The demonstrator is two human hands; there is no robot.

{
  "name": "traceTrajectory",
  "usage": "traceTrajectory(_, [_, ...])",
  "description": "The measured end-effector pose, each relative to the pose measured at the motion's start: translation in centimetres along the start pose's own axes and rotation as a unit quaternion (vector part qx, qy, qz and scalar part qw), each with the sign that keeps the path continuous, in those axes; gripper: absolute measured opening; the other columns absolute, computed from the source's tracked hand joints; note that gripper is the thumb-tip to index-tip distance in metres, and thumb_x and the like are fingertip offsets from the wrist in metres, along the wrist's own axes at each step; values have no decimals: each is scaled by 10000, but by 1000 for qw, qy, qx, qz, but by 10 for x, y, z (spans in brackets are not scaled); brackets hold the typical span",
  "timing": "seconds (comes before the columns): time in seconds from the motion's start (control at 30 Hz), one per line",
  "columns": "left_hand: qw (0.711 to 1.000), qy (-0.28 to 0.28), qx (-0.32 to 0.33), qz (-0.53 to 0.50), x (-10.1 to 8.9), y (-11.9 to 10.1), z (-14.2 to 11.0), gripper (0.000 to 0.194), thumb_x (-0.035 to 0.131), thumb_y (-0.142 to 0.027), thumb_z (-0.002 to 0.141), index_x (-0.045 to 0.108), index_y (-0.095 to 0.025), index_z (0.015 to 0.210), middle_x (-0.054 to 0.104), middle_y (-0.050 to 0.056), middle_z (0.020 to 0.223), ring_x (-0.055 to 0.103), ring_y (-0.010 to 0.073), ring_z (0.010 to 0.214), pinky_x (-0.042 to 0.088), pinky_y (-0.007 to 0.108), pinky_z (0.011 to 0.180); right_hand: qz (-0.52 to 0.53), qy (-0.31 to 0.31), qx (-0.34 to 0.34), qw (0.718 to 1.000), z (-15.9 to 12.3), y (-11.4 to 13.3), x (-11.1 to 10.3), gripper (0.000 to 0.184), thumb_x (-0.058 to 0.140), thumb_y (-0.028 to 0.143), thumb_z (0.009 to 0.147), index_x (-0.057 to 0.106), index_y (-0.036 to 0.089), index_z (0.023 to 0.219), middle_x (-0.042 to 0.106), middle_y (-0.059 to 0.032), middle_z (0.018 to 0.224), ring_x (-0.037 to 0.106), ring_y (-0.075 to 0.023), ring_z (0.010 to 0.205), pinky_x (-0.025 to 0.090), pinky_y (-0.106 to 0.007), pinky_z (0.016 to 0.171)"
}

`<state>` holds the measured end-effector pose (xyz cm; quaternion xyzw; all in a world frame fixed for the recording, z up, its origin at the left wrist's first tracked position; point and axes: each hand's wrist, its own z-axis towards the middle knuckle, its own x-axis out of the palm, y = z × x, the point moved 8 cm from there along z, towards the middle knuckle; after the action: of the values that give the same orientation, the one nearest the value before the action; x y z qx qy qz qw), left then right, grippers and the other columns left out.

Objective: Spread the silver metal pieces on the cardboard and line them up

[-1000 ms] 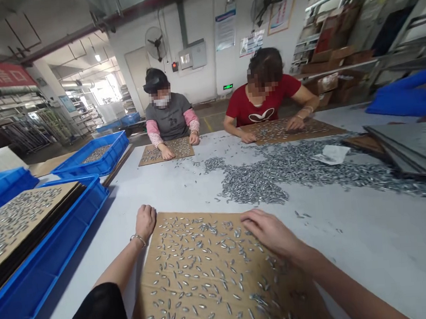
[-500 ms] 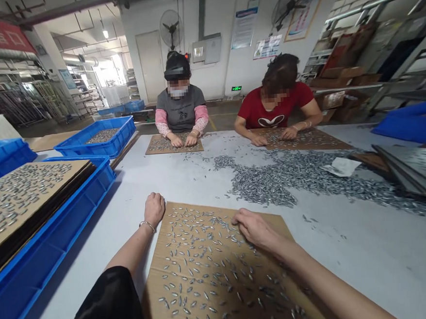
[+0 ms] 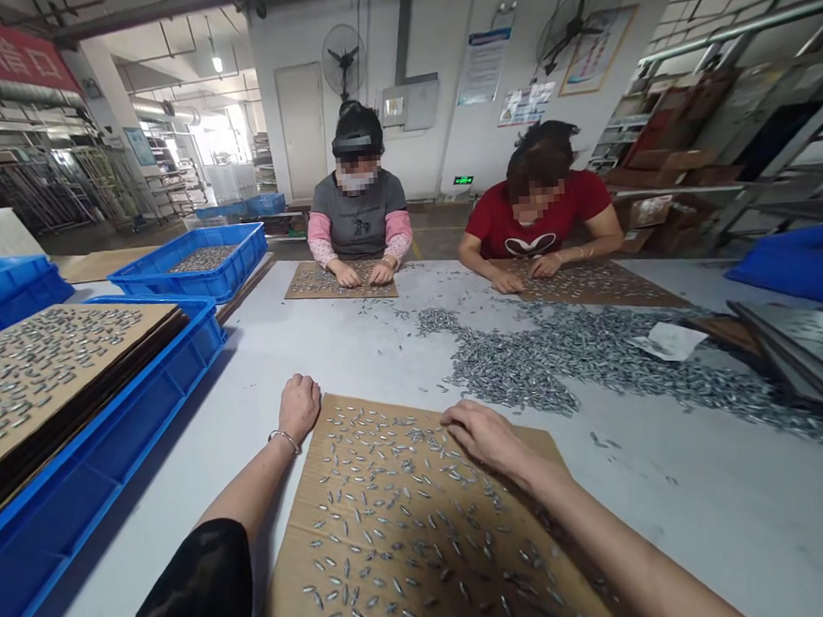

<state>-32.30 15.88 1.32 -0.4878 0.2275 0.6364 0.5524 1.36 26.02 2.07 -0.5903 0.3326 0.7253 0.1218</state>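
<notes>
Blue crate (image 3: 143,402) sat far left. Left hand (image 3: 298,406), curled into a loose fist, pressed the cardboard sheet (image 3: 374,574) at its corner. Right hand (image 3: 487,435) lay flat, fingers spread over small metal pieces (image 3: 397,497), probably gripping none. Loose pile (image 3: 521,367) lay beyond.

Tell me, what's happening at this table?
A person spreads small metal pieces over a cardboard sheet. The right hand lies flat on the pieces; the left hand, fisted, rests at the sheet's far left corner. A big pile lies beyond. Two co-workers opposite work at their own sheets.
</notes>
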Motion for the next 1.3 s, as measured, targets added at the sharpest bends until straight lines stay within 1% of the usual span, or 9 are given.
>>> traceTrajectory(0.2, [1000,0,0,3,-1,0,-1,234,421,-248,1025,594,-213,871,605,94,928,575,259,940,463,398,908,50,86,-67,993,18,31,12,230,516,200,918,713,235,1032,676,-75,1036,628,-208,983,455,-291,859])
traceTrajectory(0.4, [1000,-2,-1,3,-1,0,-1,231,426,-242,1021,591,-213,861,608,91,927,576,252,926,465,392,895,-71,26,113,991,30,-36,-23,262,463,135,909,705,182,999,677,-137,1052,635,-241,923,444,-330,792])
traceTrajectory(0.47, [1000,-1,-1,1,-1,0,-1,233,423,-243,1021,590,-213,862,607,89,926,575,251,924,464,392,895,-31,15,75,997,31,-32,-21,257,481,196,934,701,183,1066,677,-141,1110,640,-252,986,463,-354,850])
traceTrajectory(0.6, [1000,0,-2,0,0,0,-1,235,419,-247,1022,593,-211,868,608,91,930,572,251,923,467,392,891,79,53,-99,991,33,18,6,260,575,315,927,706,231,1136,684,-108,1221,615,-255,1135,459,-384,991])
traceTrajectory(0.7, [1000,0,-6,-1,0,0,-2,235,420,-247,1020,593,-213,865,611,93,930,571,253,917,472,391,879,89,67,-142,984,36,35,19,254,567,295,933,706,237,1137,692,-105,1225,606,-255,1145,456,-384,994])
traceTrajectory(0.83, [1000,-4,-6,-2,-2,0,-3,239,416,-253,1020,589,-216,860,612,93,930,577,254,917,476,391,878,28,44,-77,996,42,8,10,243,502,167,902,713,220,1010,718,-92,1060,624,-239,1040,463,-357,940])
traceTrajectory(0.93, [1000,-9,-2,-6,-4,-1,-3,247,405,-257,1021,583,-220,853,615,90,928,582,253,910,480,391,876,-32,1,0,999,43,-17,-4,281,493,162,896,701,202,1080,698,-112,1113,622,-255,1059,458,-363,939])
traceTrajectory(1.17, [1000,-16,1,-11,-4,1,-1,252,405,-266,1013,574,-231,830,616,84,906,590,255,901,488,396,868,23,57,-101,993,47,11,10,234,554,158,888,724,240,1026,716,-70,1101,620,-217,1072,439,-302,942])
traceTrajectory(1.3, [1000,-15,1,-11,-4,1,0,260,400,-270,1014,574,-233,825,616,87,907,591,257,895,491,402,872,-31,12,15,999,48,-25,-3,250,489,90,892,711,203,903,697,-97,989,617,-218,997,432,-299,873])
